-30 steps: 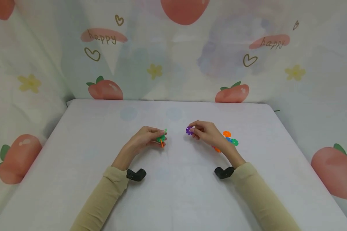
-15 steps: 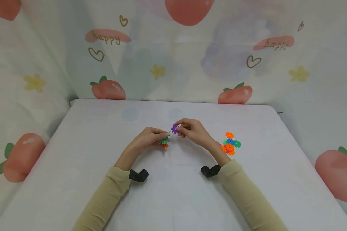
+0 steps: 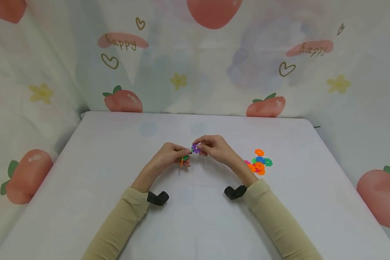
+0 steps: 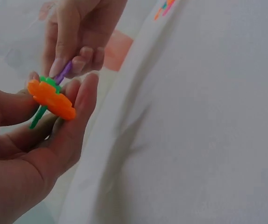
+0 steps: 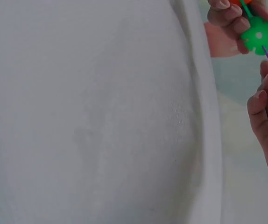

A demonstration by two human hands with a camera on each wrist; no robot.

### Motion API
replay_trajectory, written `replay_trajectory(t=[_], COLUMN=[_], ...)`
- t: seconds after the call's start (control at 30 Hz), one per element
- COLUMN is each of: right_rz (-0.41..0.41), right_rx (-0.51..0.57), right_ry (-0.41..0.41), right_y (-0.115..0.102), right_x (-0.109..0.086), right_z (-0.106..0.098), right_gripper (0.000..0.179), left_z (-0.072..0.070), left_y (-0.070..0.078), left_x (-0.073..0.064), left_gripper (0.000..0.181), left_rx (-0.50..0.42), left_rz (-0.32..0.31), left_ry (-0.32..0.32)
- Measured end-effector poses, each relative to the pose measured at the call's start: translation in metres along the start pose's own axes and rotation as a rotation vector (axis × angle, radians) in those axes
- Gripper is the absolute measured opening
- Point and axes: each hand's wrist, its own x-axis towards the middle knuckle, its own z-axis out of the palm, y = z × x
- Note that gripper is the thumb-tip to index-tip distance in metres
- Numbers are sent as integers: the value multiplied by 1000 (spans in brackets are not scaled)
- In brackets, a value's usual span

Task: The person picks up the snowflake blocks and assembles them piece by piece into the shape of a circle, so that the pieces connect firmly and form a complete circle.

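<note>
My left hand [image 3: 169, 156] pinches a small joined piece of notched plastic discs. In the left wrist view an orange disc [image 4: 50, 99] crosses green ones on it. The right wrist view shows a green snowflake disc [image 5: 258, 35] of that piece face on, with a centre hole and slots round its rim. A purple snowflake disc [image 3: 195, 148] is pinched between thumb and fingers of my right hand [image 3: 214, 147]. Its edge meets the green disc's rim at a slot. Both hands are raised above the white table, close together.
To the right on the white table [image 3: 195, 216] lies a loose pile of snowflake discs [image 3: 259, 166] in orange, blue, green and pink. A patterned cloth [image 3: 198, 97] hangs behind the table and along both sides. Each wrist carries a black camera [image 3: 158, 198].
My right hand has moved left with the purple disc until it meets the piece in my left hand. The pile on the right has come into fuller view. My left hand has barely moved.
</note>
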Motion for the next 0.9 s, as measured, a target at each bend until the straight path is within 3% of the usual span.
replay_trajectory(t=[0.1,0.2,0.4,0.57,0.7,0.9], right_rz=[-9,-8,15,49,22,26], right_rx=[35,55,87,87,65,20], right_ry=[13,8,81,93,37,-10], right_y=[3,5,8,5,4,5], right_x=[1,1,2,2,1,-8], right_z=[3,5,4,3,3,-15], right_gripper=[19,20,20,12,14,26], left_z=[4,6,5,3,5,4], left_y=[-1,-2,1,3,1,-2], left_x=[0,1,-1,-3,-2,-1], left_gripper=[33,33,34,33,31,26], left_rx=[18,39,39,-21,-93,-65], left_rz=[29,35,65,16,-28,-57], left_ry=[36,30,-43,-110,-67,12])
